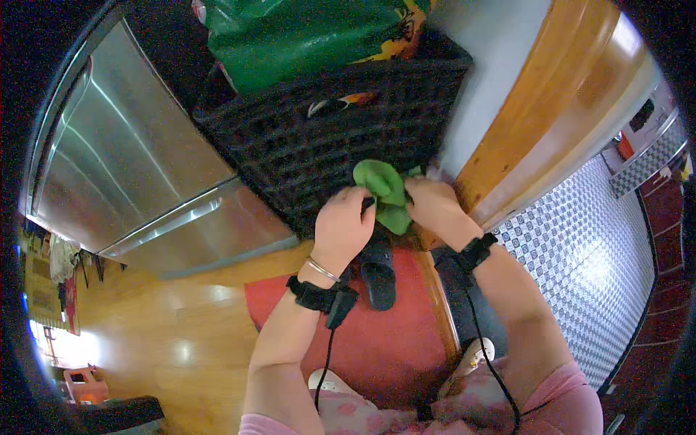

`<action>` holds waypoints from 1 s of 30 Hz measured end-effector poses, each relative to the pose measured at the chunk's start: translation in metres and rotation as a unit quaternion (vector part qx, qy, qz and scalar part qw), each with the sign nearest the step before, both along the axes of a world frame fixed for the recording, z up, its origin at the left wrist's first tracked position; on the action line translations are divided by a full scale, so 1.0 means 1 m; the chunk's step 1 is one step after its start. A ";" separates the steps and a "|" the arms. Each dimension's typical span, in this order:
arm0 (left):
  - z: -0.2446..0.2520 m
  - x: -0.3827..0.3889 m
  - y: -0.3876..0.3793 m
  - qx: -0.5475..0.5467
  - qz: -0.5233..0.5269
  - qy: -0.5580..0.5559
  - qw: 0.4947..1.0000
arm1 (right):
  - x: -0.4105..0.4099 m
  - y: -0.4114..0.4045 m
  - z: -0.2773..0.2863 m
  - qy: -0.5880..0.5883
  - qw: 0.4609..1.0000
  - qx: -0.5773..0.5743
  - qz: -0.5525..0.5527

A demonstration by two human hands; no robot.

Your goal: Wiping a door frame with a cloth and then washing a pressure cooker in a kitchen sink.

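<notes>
Both hands are together in front of a dark slatted rack. My left hand (pixel 343 224) pinches the near left side of a bent green item (pixel 380 187), which may be a slipper or a cloth. A small black piece (pixel 368 202) shows by the left thumb; what it is cannot be told. On the right edge of the green item, my right hand (pixel 436 202) closes its fingers, partly hidden behind it. Below the hands a black slipper (pixel 379 283) lies on a red mat (pixel 348 342). Black bands with cables circle both wrists.
The dark rack (pixel 283 157) bears a green plastic bag (pixel 304 41). A steel refrigerator (pixel 136 147) stands left, a wooden door frame (pixel 500 119) right. Beyond a raised wooden sill (pixel 439 304) lies a patterned tile floor (pixel 592 261). A red stool (pixel 86 385) is far left.
</notes>
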State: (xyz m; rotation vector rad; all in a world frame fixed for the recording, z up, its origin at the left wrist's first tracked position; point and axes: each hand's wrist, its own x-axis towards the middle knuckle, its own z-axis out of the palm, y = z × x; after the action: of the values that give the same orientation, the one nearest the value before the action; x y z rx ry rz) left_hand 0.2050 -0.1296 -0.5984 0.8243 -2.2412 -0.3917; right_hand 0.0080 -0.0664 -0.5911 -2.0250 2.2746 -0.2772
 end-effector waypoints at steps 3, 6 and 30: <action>-0.024 0.022 -0.009 0.068 -0.002 -0.144 0.987 | 0.004 0.004 -0.007 0.011 0.994 0.088 0.057; -0.032 0.040 -0.013 0.105 0.043 -0.139 0.984 | 0.008 0.000 -0.009 -0.009 0.999 0.003 0.034; -0.038 0.077 -0.026 0.198 0.142 0.020 0.970 | 0.122 -0.061 -0.033 0.003 0.961 -0.198 0.192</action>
State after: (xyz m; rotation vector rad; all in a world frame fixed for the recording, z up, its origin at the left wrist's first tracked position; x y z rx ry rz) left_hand 0.2816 -0.1558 -0.6365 1.3138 -1.9936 -0.7223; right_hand 0.1297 -0.1276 -0.6237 -2.6001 1.8806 -0.7392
